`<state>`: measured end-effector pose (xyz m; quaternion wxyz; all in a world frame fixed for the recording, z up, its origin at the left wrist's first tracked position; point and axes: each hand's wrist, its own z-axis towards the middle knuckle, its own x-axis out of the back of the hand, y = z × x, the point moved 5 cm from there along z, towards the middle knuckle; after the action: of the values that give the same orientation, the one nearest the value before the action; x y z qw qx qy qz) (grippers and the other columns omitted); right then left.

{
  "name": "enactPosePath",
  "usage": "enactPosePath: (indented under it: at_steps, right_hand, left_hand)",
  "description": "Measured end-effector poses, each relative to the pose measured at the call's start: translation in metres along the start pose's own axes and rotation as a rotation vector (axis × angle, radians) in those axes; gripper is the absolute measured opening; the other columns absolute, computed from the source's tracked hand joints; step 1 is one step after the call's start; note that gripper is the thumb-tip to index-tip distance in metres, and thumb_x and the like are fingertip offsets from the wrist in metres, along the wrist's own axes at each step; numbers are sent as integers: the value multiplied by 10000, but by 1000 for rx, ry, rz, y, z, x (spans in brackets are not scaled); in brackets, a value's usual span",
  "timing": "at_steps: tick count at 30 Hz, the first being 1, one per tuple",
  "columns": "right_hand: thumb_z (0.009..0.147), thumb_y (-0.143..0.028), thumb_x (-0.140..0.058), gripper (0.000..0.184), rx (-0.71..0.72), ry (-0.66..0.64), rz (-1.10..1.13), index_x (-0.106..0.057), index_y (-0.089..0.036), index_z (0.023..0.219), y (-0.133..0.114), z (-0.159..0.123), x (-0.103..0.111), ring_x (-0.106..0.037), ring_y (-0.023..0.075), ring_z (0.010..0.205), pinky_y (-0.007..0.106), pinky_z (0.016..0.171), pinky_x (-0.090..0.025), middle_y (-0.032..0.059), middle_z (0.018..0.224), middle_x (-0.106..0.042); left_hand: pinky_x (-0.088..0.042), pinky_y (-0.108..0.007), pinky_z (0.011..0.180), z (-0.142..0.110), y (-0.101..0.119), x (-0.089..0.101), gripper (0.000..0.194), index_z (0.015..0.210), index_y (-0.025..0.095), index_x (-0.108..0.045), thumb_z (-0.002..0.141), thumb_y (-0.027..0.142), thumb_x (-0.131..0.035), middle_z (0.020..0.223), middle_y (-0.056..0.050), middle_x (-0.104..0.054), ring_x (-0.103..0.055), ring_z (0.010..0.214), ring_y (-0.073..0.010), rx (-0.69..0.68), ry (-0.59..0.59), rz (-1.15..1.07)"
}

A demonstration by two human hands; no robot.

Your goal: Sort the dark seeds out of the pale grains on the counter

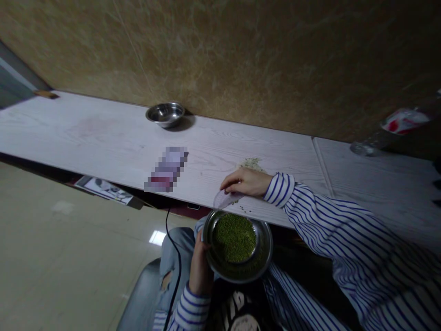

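My left hand (200,266) is closed on the left rim of a steel bowl (264,248), just below the table edge over my lap. Inside the bowl lies a heap of small green beans (234,236), which look like mung beans. My right hand (245,182) rests low over the table, fingers pinched on a thin, translucent pinkish plastic piece (225,199) whose exact kind I cannot make out. That piece reaches the table's front edge, right above the bowl's rim. Behind my right hand is a small patch of loose beans (251,163); a few more lie scattered near the edge.
A second steel bowl (166,115) stands against the wall. A pixelated phone-like object (168,169) lies left of my right hand. At the right a clear plastic bottle (392,126) stands by the wall. A black cable (179,262) hangs beside my leg.
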<state>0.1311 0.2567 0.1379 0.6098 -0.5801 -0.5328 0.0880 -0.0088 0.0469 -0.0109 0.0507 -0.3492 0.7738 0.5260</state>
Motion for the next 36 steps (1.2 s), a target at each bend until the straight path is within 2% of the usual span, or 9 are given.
enactPosePath:
  at_steps: [7,14,16,21,26,28,31,34,36]
  right_hand:
    - [1038,-155,-754,235,-23,53,78,-914,-170,1210,10,-34,-9,-830,188,908,336,894,-638,92,1054,-928]
    - [1041,-178,-757,238,11,134,82,-930,-205,1203,4,-75,-27,-877,212,975,368,950,-671,89,1071,-944]
    - [1036,-193,-758,242,-5,228,70,-933,-213,1201,5,-86,-24,-888,223,961,383,946,-691,95,1067,-944]
    - [1004,-241,-753,258,-62,583,163,-937,-213,1183,23,-113,-7,-894,237,889,410,906,-730,108,1045,-944]
    - [933,-517,-883,371,-40,749,342,-941,-216,1144,38,-135,-2,-892,279,884,470,889,-761,129,1032,-935]
    - [895,-597,-923,434,-48,805,373,-940,-223,1114,42,-144,0,-885,285,862,485,875,-764,130,1014,-930]
    - [866,-641,-952,478,-66,920,375,-929,-226,1101,50,-160,10,-879,281,833,484,870,-759,131,1001,-927]
    - [828,-676,-978,518,-107,1044,342,-913,-223,1072,60,-178,22,-882,284,816,470,860,-754,131,961,-923]
    - [777,-704,-1004,556,-141,1057,328,-908,-228,1048,68,-185,26,-885,293,797,461,821,-756,131,939,-921]
  left_hand:
    - [-597,-522,1107,-2,0,-15,449,1085,233,-882,686,433,-833,1160,-103,-863,-752,1236,-405,61,-27,8]
    - [-560,-533,1146,-7,3,-24,493,1113,233,-889,665,432,-832,1142,-83,-857,-726,1253,-410,99,-30,20]
    - [-532,-543,1185,-7,1,-26,492,1104,238,-891,657,434,-831,1169,-88,-858,-710,1289,-420,104,-31,19]
    - [-539,-550,1183,-9,-2,-25,477,1097,229,-892,679,455,-855,1185,-106,-857,-710,1306,-427,90,-75,24]
    - [-531,-563,1223,-10,-11,-3,497,1096,227,-886,675,487,-932,1234,-118,-856,-717,1325,-428,66,-33,39]
    - [-522,-546,1251,-12,-17,3,495,1163,237,-887,748,503,-923,1305,-117,-849,-703,1391,-415,71,-58,12]
    - [-539,-570,1238,-13,-24,11,519,1174,258,-882,754,560,-921,1266,-102,-847,-714,1366,-412,52,5,-17]
    - [-527,-570,1254,-11,-25,11,537,1181,243,-883,755,566,-927,1286,-115,-835,-703,1384,-412,44,0,16]
    - [-530,-559,1254,-9,-23,9,528,1189,235,-886,761,541,-924,1286,-116,-832,-701,1391,-410,48,-28,28]
